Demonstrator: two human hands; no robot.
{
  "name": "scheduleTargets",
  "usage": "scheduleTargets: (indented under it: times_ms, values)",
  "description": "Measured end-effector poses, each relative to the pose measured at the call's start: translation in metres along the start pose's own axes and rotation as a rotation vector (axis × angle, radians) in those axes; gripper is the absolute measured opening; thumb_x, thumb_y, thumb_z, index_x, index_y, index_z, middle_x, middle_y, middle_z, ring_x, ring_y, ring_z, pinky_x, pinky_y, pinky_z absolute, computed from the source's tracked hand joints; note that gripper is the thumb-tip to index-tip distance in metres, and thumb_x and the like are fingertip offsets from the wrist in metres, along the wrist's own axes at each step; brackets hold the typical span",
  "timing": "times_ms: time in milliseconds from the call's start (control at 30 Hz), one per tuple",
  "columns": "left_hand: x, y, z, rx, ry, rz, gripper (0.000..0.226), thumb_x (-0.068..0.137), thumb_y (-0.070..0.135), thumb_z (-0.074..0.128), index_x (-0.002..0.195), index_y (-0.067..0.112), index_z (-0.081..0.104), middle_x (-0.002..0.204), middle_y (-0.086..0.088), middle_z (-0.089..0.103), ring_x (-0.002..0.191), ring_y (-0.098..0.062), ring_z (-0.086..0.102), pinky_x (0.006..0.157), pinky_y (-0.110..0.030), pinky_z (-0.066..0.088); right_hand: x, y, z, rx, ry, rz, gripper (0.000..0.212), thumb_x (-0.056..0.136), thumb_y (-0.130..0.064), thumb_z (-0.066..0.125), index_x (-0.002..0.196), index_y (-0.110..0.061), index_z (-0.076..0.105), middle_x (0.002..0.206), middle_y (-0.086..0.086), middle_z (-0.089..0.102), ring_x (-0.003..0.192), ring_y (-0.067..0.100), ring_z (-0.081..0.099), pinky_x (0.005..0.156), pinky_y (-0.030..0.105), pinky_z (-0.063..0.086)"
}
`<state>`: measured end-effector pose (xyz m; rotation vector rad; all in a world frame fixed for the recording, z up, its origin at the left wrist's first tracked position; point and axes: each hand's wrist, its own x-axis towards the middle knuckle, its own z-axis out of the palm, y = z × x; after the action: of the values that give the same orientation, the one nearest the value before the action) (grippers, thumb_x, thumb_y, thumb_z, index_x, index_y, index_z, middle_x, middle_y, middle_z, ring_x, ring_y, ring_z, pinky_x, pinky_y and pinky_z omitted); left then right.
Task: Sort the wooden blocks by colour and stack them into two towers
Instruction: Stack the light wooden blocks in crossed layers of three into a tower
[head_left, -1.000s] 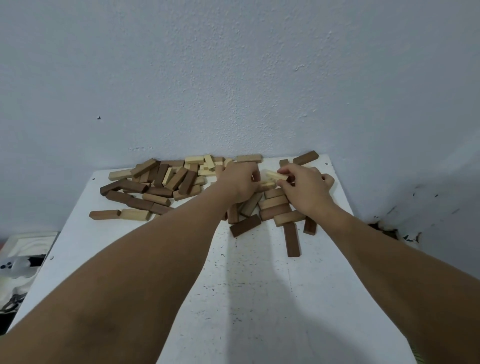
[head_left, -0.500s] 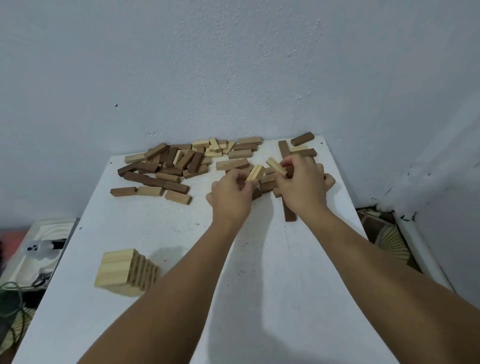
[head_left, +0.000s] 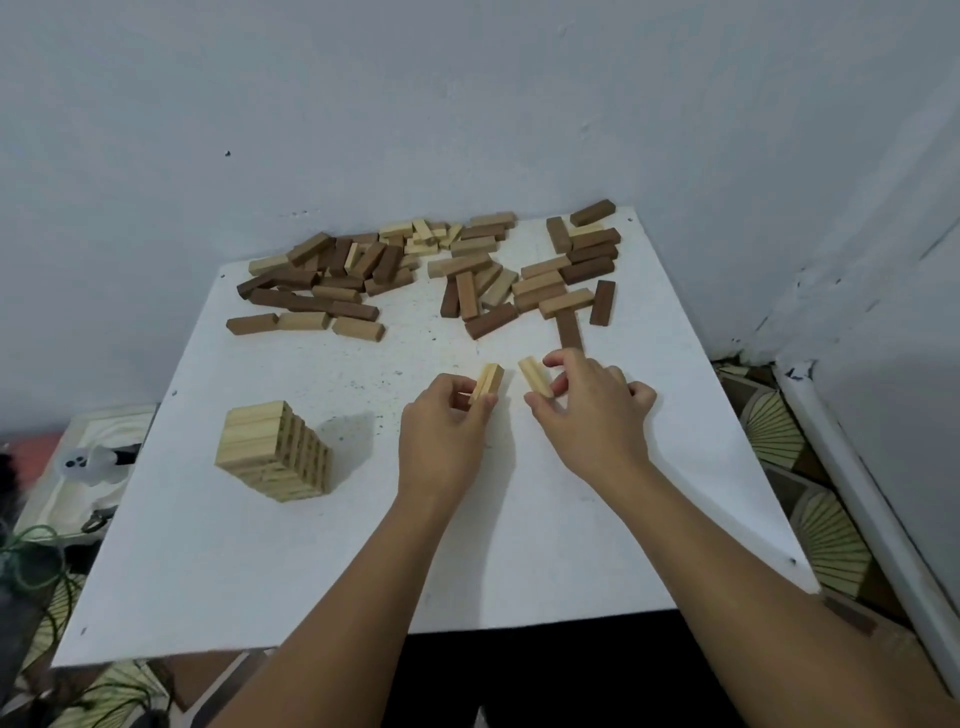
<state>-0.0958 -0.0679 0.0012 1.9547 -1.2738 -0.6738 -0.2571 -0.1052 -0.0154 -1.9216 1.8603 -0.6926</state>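
The left hand (head_left: 447, 415) pinches a pale block (head_left: 487, 382). The right hand (head_left: 587, 405) pinches another pale block (head_left: 532, 375). Both blocks point up and away, just beside each other over the middle of the bench (head_left: 519, 545). The pale tower (head_left: 272, 449) stands near the left edge, so the left hand is nearer. The mixed pile (head_left: 431, 275) lies along the far edge.

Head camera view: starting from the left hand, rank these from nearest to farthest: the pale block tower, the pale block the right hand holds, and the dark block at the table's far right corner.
From the left hand:
1. Pale block in the right hand, just to its right.
2. Pale block tower, off to its left.
3. Dark corner block, far back right by the wall.
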Motion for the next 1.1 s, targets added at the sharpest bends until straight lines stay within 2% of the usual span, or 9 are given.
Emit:
scheduleTargets:
  times_ms: [133,233,333,433,500,733,900,967,1100]
  values:
    - [-0.026,-0.013,-0.011,-0.012,-0.058,0.017,0.026,0.098,0.049,0.065,0.111,0.027,0.068,0.097,0.013,0.070,0.089,-0.002,0.064,0.071,-0.022,0.047,-0.033,0.001,0.002,-0.024,-0.013,-0.015,0.034,0.097,-0.047,0.061,0.128,-0.036,0.053,0.101,-0.015,0.059,0.108,0.014,0.053,0.091,0.037,0.024]
    - [-0.038,-0.019,-0.022,0.006,-0.076,0.034,0.036,0.097,0.061,0.061,0.114,0.030,0.065,0.097,0.012,0.071,0.089,-0.003,0.065,0.077,-0.030,0.054,-0.049,-0.006,-0.001,0.019,-0.074,-0.029,0.041,0.094,-0.058,0.059,0.131,-0.039,0.053,0.095,-0.017,0.061,0.106,0.010,0.053,0.090,0.036,0.021]
    - [-0.040,-0.028,-0.031,0.011,-0.124,0.034,0.041,0.094,0.066,0.061,0.115,0.032,0.066,0.094,0.013,0.070,0.086,-0.001,0.064,0.076,-0.026,0.052,-0.052,-0.010,0.001,0.099,-0.128,-0.025,0.042,0.095,-0.063,0.055,0.131,-0.043,0.056,0.093,-0.019,0.063,0.108,0.009,0.051,0.097,0.037,0.022]
    - [-0.042,-0.042,-0.039,-0.050,-0.164,0.079,0.033,0.093,0.054,0.070,0.118,0.033,0.067,0.093,0.013,0.068,0.081,0.002,0.060,0.069,-0.013,0.044,-0.052,-0.010,0.007,0.105,-0.104,-0.033,0.034,0.098,-0.049,0.052,0.131,-0.043,0.059,0.092,-0.024,0.064,0.111,0.009,0.052,0.097,0.035,0.019]
    - [-0.043,-0.048,-0.041,-0.090,-0.162,0.110,0.031,0.094,0.046,0.072,0.122,0.033,0.067,0.092,0.013,0.067,0.079,0.001,0.058,0.069,-0.011,0.043,-0.053,-0.008,0.011,0.063,-0.085,-0.070,0.037,0.096,-0.046,0.054,0.133,-0.044,0.058,0.090,-0.026,0.063,0.107,0.008,0.051,0.099,0.034,0.021]
    - [-0.043,-0.049,-0.036,-0.145,-0.128,0.155,0.017,0.096,0.047,0.069,0.108,0.036,0.076,0.084,0.019,0.068,0.080,-0.003,0.058,0.070,-0.019,0.044,-0.057,-0.003,0.014,0.010,-0.083,-0.135,0.047,0.092,-0.058,0.057,0.138,-0.045,0.055,0.093,-0.025,0.057,0.103,0.005,0.048,0.108,0.035,0.025]
    - [-0.040,-0.055,-0.037,-0.158,-0.136,0.134,0.015,0.098,0.038,0.068,0.111,0.033,0.075,0.089,0.012,0.068,0.081,-0.003,0.059,0.072,-0.016,0.044,-0.057,-0.002,0.017,-0.012,-0.085,-0.159,0.048,0.089,-0.066,0.056,0.133,-0.048,0.057,0.094,-0.025,0.055,0.101,0.006,0.048,0.108,0.036,0.029]
    - [-0.041,-0.056,-0.035,-0.122,-0.098,0.152,0.014,0.099,0.037,0.067,0.109,0.032,0.075,0.095,0.012,0.066,0.087,0.000,0.059,0.072,-0.012,0.041,-0.057,-0.001,0.017,-0.014,-0.088,-0.169,0.050,0.089,-0.069,0.056,0.134,-0.048,0.056,0.095,-0.026,0.053,0.101,0.005,0.047,0.108,0.035,0.028]
    - [-0.044,-0.060,-0.030,-0.062,0.003,0.175,0.021,0.100,0.033,0.066,0.120,0.030,0.071,0.102,0.011,0.061,0.093,0.001,0.058,0.077,-0.009,0.041,-0.059,-0.002,0.017,-0.047,-0.113,-0.196,0.065,0.083,-0.078,0.052,0.140,-0.048,0.051,0.099,-0.025,0.049,0.106,0.006,0.045,0.108,0.033,0.026]
